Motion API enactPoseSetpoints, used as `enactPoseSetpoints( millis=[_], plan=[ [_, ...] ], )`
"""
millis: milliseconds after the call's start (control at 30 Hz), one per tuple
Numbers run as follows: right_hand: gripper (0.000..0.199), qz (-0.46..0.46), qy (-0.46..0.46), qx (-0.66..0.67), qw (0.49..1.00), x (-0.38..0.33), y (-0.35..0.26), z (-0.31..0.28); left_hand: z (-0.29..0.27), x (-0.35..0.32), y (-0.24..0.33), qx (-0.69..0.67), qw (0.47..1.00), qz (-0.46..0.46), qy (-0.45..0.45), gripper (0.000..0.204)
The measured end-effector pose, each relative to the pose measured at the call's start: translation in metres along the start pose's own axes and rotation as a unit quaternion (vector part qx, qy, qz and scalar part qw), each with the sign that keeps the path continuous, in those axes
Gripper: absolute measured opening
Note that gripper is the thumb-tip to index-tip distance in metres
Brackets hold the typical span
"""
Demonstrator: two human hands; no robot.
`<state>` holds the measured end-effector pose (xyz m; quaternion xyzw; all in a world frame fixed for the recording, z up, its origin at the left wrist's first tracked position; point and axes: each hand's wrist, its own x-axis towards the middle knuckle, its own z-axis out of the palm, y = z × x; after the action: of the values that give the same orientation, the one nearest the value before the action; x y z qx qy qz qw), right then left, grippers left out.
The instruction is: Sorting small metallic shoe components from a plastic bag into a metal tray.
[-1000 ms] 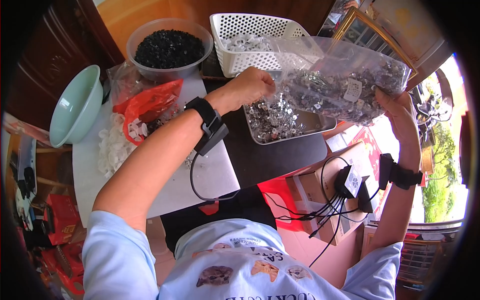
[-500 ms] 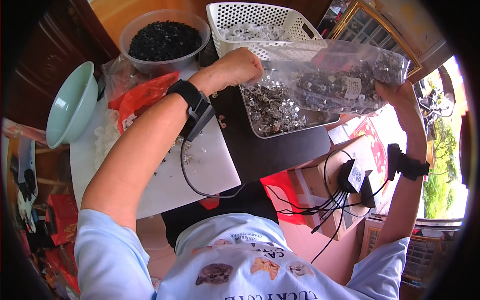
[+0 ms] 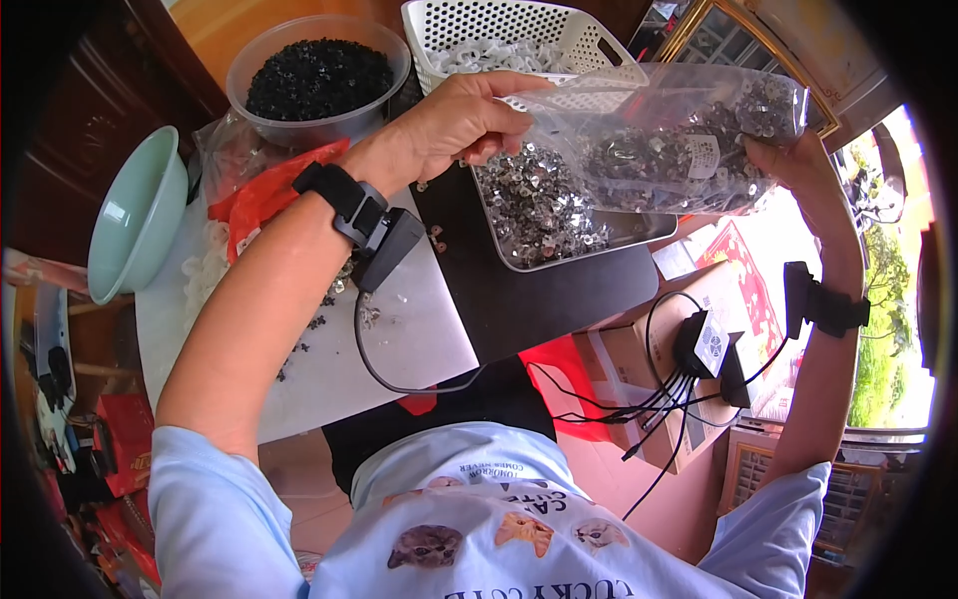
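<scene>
A clear plastic bag (image 3: pixel 659 150) of small metal pieces stretches between my two hands above a metal tray (image 3: pixel 559 262). My left hand (image 3: pixel 454 122) is at the bag's mouth end, its thumb and forefinger around the plastic edge and its other fingers curled under. At the other end, my right hand (image 3: pixel 783 160) grips the bag's closed bottom, partly hidden by the plastic. A heap of shiny small metal pieces (image 3: pixel 539 205) lies in the tray, beneath the mouth. The bag covers the tray's far right part.
Behind the tray stands a white perforated basket (image 3: pixel 424 55) of white plastic pieces. Left of it is a clear bowl (image 3: pixel 239 95) of black pieces. A green bowl (image 3: pixel 135 225) leans at the left, near a red bag (image 3: pixel 274 190). Cables (image 3: pixel 659 399) hang over a cardboard box (image 3: pixel 609 359).
My left hand's thumb and forefinger have spread from a tighter pinch at the bag's mouth. The bag and my right hand have shifted slightly.
</scene>
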<state>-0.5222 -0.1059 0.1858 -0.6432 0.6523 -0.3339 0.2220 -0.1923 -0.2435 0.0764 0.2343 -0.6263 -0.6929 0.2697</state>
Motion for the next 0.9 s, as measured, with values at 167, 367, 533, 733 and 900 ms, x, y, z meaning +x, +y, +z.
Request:
enactPoseSetpoints(
  millis=[167, 367, 533, 733, 900],
  plan=[
    [0.042, 0.003, 0.002, -0.066, 0.998, 0.006, -0.007, -0.006, 0.004, 0.006, -0.003, -0.005, 1.000, -0.007, 0.013, 0.025],
    [0.046, -0.032, 0.008, -0.101, 0.994, 0.016, -0.016, -0.003, 0.008, 0.005, -0.006, 0.028, 0.993, -0.045, 0.102, 0.014],
    [0.040, -0.112, -0.001, -0.070, 0.991, 0.019, -0.042, 0.003, 0.011, 0.000, -0.012, 0.092, 0.991, -0.055, 0.076, 0.017],
    [0.027, -0.175, -0.032, -0.125, 0.976, 0.038, -0.025, -0.002, 0.009, -0.006, -0.018, 0.105, 0.987, -0.064, 0.105, 0.016],
    [0.023, -0.082, -0.037, -0.224, 0.970, 0.037, -0.018, 0.035, 0.010, -0.011, -0.031, 0.128, 0.983, -0.085, 0.101, 0.018]
  ],
)
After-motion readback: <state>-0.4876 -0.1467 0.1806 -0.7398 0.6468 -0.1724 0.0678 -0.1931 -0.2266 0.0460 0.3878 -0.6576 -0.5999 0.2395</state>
